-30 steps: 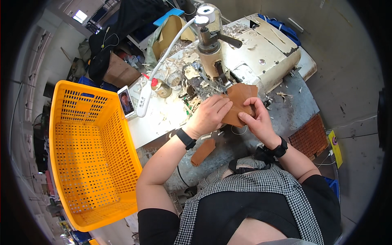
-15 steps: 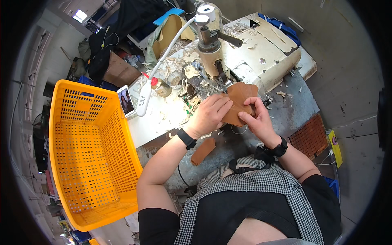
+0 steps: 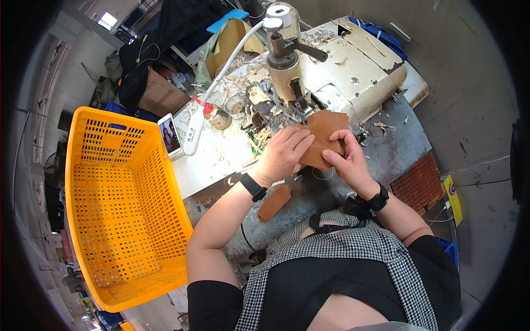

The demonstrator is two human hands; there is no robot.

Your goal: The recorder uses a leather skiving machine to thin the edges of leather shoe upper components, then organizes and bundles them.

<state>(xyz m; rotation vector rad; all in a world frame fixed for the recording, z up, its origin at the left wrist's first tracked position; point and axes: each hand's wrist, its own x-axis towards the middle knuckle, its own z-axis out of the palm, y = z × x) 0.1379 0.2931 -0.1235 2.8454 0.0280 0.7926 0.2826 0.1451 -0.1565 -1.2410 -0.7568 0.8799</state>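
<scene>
A brown leather piece (image 3: 329,126) lies at the front of a cream skiving machine (image 3: 286,83), right by its presser foot. On the left edge of the leather rests my left hand (image 3: 284,151), fingers held together over it and the thumb tucked low. My right hand (image 3: 350,163) pinches the right edge between thumb and fingers. How the far edge meets the machine's working parts is partly hidden. A smaller brown leather strip (image 3: 274,204) lies apart on the metal surface below my left hand.
A large yellow plastic basket (image 3: 185,220) stands at the left. Beside it a phone (image 3: 170,135) leans upright near a white lamp (image 3: 194,129) and a red-capped bottle (image 3: 218,117). Leather shavings litter the white tabletop (image 3: 207,174). A reddish-brown textured panel (image 3: 418,183) sits at the right.
Both hands stay almost where they were on the leather piece. At most the leather has shifted very slightly under them.
</scene>
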